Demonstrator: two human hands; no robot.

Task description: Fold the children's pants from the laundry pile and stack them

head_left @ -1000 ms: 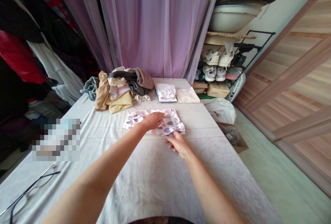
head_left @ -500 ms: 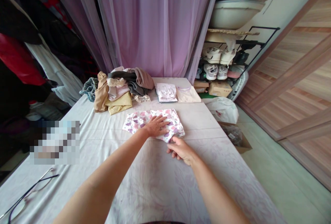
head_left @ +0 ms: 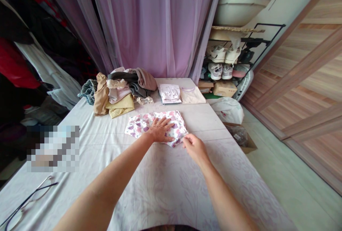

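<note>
Pressing hand: the left hand (head_left: 159, 130) lies palm down across the middle of the floral garment (head_left: 140, 120), its fingers spread and released, gripping nothing.
Pinching hand: the right hand (head_left: 196, 148) has its fingers bent together on the garment's near right corner, grasping the edge between thumb and fingertips.
Floral garment: white with pink and purple shapes, laid flat on the pale sheet (head_left: 149, 184), near its middle, in front of the other clothes.
Clothes heap: toward the far left of the sheet, with a brown garment (head_left: 100, 95), a yellow piece (head_left: 120, 107) in front and a rolled mauve one (head_left: 146, 78) on top.
Folded pile: a whitish printed stack (head_left: 169, 94) at the far end, right of the heap; a cream top (head_left: 192, 95) lies flat just beside it.
Glasses: a dark-armed pair (head_left: 22, 205) at the near left, well apart from both hands.
Blurred patch: an object above the glasses is pixelated and cannot be told.
Beyond: a purple curtain (head_left: 155, 28) hangs behind; shoes (head_left: 216, 53) stand on a rack to the right.
</note>
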